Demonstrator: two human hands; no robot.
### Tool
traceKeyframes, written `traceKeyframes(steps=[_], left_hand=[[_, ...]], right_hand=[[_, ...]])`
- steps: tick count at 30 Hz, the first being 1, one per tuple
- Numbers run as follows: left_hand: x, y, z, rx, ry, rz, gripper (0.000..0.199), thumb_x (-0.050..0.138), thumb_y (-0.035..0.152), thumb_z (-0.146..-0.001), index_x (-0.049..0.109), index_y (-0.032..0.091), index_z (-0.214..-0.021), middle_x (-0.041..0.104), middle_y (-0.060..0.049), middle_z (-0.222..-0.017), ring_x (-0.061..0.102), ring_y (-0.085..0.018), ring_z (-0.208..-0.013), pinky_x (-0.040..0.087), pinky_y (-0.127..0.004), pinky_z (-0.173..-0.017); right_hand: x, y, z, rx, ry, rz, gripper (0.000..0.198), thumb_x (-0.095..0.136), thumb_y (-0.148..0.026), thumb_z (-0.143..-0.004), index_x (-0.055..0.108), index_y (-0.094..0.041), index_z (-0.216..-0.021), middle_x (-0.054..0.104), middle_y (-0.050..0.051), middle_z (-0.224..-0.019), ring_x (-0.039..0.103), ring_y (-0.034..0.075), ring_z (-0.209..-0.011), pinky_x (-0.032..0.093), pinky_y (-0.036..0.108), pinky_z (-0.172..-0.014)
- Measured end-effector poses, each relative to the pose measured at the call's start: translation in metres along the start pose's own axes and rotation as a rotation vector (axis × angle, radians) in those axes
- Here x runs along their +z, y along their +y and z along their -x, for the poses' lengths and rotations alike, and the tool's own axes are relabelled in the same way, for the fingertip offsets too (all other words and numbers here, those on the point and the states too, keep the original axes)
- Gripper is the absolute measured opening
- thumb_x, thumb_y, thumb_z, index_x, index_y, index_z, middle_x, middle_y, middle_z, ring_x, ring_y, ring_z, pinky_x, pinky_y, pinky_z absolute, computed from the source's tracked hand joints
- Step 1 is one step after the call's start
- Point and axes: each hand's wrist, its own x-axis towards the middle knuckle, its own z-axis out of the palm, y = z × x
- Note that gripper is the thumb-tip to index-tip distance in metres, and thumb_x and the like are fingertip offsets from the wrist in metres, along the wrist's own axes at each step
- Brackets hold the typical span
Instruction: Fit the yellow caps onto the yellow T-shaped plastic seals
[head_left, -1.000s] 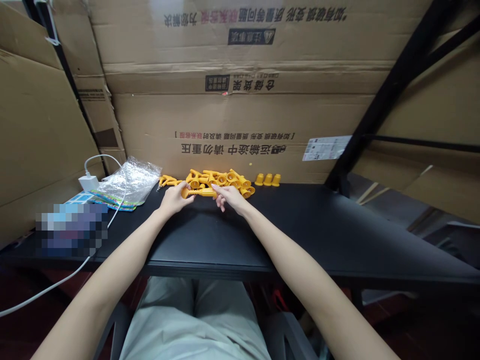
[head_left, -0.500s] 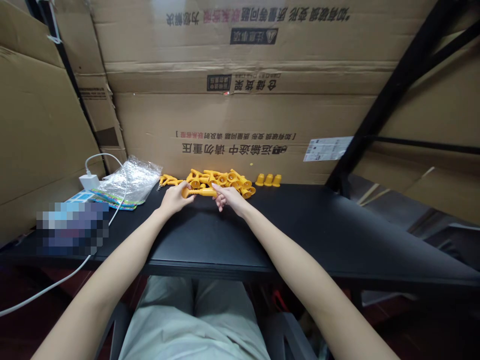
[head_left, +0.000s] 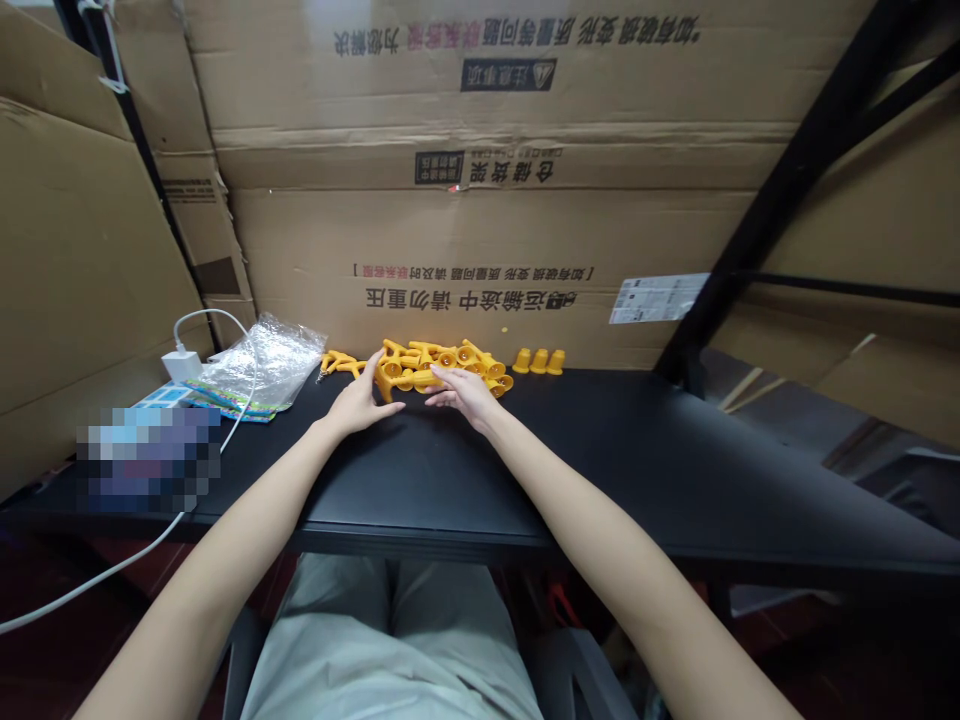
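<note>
Several yellow-orange plastic pieces lie in a pile (head_left: 448, 360), some with cup-shaped ends and some with forked ends. At the pile's front, one yellow piece with a forked end (head_left: 385, 384) points toward my left hand (head_left: 355, 404). That hand is open, its thumb and fingers spread around the forked end; I cannot tell whether they touch it. My right hand (head_left: 469, 394) is open at the piece's other end, with its index finger close to the yellow body and the other fingers apart. Part of the pile is hidden behind my right hand.
Three yellow cups (head_left: 539, 361) stand in a row right of the pile. Clear plastic wrapping (head_left: 266, 358), a white charger (head_left: 181, 362) with its cable and a blurred-out item (head_left: 146, 455) are at left. Cardboard (head_left: 480, 230) walls the back of the black table (head_left: 600, 450).
Both hands held the long yellow piece at its two ends. Now the fingers have opened, and the piece rests at the pile's front with its forked end turned.
</note>
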Motion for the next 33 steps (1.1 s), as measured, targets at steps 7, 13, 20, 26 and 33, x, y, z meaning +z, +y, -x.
traceKeyframes(steps=[7,13,20,26,33], left_hand=[[0.013,-0.017,-0.002,0.072,-0.011,0.021,0.067,0.059,0.034,-0.081,0.035,0.021,-0.142,0.051,-0.012,-0.136,0.062,-0.021,-0.098,0.049,-0.038,-0.092],[0.014,-0.025,-0.007,0.132,0.009,-0.043,0.035,0.056,0.028,-0.082,0.060,0.016,-0.114,0.064,-0.010,-0.113,0.061,-0.021,-0.101,0.049,-0.037,-0.093],[0.013,-0.025,-0.008,0.141,-0.002,-0.060,0.023,0.053,0.027,-0.082,0.067,0.017,-0.097,0.069,-0.008,-0.101,0.063,-0.020,-0.094,0.050,-0.035,-0.089],[0.012,-0.025,-0.008,0.112,-0.018,-0.034,0.024,0.052,0.026,-0.081,0.069,0.016,-0.095,0.071,-0.007,-0.098,0.064,-0.019,-0.091,0.051,-0.034,-0.087],[0.008,-0.023,-0.009,0.084,-0.051,-0.051,0.023,0.053,0.025,-0.080,0.070,0.016,-0.093,0.071,-0.008,-0.098,0.065,-0.020,-0.090,0.051,-0.035,-0.087]], right_hand=[[-0.016,0.002,-0.013,-0.642,0.321,0.237,0.039,0.069,-0.039,-0.073,0.051,-0.022,-0.104,0.067,0.006,-0.102,0.068,0.019,-0.078,0.054,0.035,-0.077],[-0.017,0.003,-0.027,-0.813,0.431,0.887,0.031,0.053,-0.024,-0.083,0.056,-0.020,-0.113,0.066,0.010,-0.114,0.062,0.025,-0.103,0.043,0.041,-0.091],[0.011,-0.006,-0.048,-0.685,0.334,1.352,0.038,0.047,-0.016,-0.088,0.053,-0.018,-0.126,0.066,0.013,-0.117,0.061,0.026,-0.104,0.032,0.043,-0.097],[0.032,0.004,-0.055,-0.473,0.206,1.502,0.045,0.053,-0.021,-0.087,0.050,-0.019,-0.133,0.058,0.016,-0.131,0.052,0.031,-0.121,0.021,0.058,-0.106],[0.032,0.014,-0.052,-0.470,0.133,1.523,0.059,0.056,-0.022,-0.084,0.042,-0.016,-0.141,0.040,0.018,-0.147,0.034,0.033,-0.137,0.006,0.066,-0.110]])
